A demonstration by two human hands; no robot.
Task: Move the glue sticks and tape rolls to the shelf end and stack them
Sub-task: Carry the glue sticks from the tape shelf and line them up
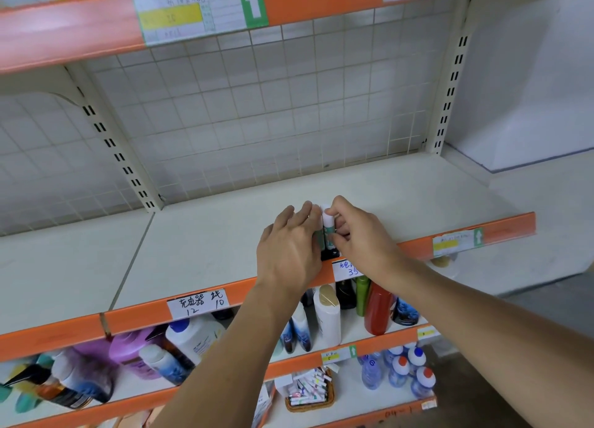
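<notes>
glue sticks (328, 231) stand upright in a small cluster at the front edge of the shelf (205, 244), held between both hands: the right hand (360, 234) pinches the white-capped front stick with curled fingers, while the left hand (289, 250) lies against the cluster's left side with fingers straight and relaxed, grasping nothing. a dark base shows under the sticks just above the orange rail (138, 318) with its price labels (199, 302), and bottles (328, 315) fill the shelf below.
</notes>
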